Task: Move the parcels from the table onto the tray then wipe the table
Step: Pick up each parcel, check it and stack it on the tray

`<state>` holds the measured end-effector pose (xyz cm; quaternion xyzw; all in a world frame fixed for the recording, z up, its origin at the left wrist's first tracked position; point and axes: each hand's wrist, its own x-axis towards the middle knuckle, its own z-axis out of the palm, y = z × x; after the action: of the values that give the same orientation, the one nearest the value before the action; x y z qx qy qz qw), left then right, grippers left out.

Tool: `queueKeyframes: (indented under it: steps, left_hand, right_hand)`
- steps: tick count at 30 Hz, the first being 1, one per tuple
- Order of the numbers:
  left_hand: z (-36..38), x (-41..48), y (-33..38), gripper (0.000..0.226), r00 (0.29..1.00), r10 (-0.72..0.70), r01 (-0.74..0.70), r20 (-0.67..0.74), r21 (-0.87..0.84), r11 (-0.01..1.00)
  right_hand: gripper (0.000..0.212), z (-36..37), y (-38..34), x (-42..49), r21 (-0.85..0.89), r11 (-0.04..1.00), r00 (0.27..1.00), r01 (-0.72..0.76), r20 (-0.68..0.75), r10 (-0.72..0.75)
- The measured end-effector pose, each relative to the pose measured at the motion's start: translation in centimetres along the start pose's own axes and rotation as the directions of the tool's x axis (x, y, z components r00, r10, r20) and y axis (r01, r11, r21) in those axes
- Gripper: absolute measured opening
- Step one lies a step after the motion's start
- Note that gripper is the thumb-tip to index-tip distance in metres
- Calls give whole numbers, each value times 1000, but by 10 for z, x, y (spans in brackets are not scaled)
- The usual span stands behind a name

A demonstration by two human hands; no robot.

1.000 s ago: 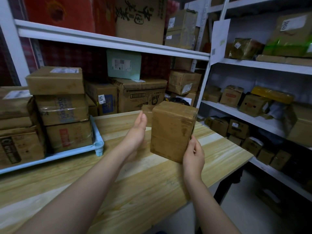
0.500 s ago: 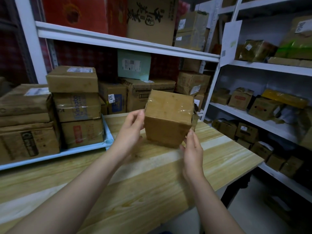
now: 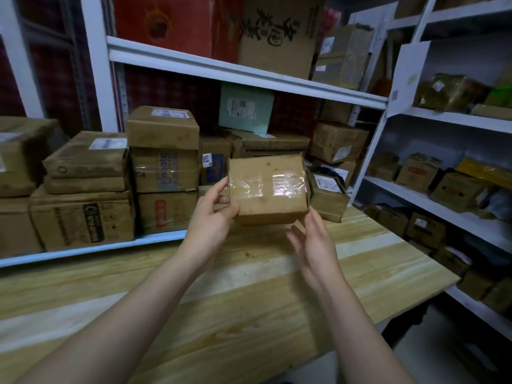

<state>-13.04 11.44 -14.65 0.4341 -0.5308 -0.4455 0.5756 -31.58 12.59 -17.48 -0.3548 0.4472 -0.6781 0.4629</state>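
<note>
Square brown cardboard parcel, clear-taped [image 3: 267, 188] — held above the wooden table [image 3: 249, 286], right of the stacked pale-blue tray [image 3: 91, 249]. Left hand [image 3: 212, 220] grips its left edge; right hand [image 3: 311, 239] open beneath, apparently not gripping. Risk: one-sided grip — parcel may tip, drop.

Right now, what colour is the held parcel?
Brown cardboard parcel with clear tape; head view.

Tray [image 3: 91, 249] cut off left
</note>
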Motion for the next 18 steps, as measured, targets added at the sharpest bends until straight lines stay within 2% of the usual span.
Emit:
queueKeyframes:
  steps: [2, 5, 9, 12, 14, 15, 18]
  left_hand:
    - [-2, -3, -4, 56, 998, 55, -55, 14, 35, 998]
    - [-6, -6, -8, 63, 995, 95, -98, 43, 79, 992]
    - [-8, -7, -14, 61, 996, 88, -87, -15, 65, 994]
    - [-9, -8, -14, 41, 998, 52, -52, -48, -6, 999]
    - [-11, -7, -14, 23, 997, -13, 13, -76, -2, 1000]
    - [-12, -6, -15, 21, 995, -44, 45, -89, 11, 999]
    - [-14, -5, -16, 37, 990, -95, 99, -106, 29, 995]
  right_hand:
    - [21, 0, 2, -2, 133, 988, 996, -84, 21, 82]
    - [34, 2, 5, -4, 294, 940, 984, -173, 92, 153]
    - [38, 7, 8, -3, 303, 933, 980, -193, 110, 167]
    - [38, 6, 11, -3, 309, 933, 982, -185, 97, 163]
    - [39, 4, 14, -3, 312, 928, 979, -204, 95, 183]
    - [39, 4, 15, -3, 316, 925, 977, -210, 90, 191]
    - [38, 2, 17, -6, 314, 926, 977, -210, 93, 190]
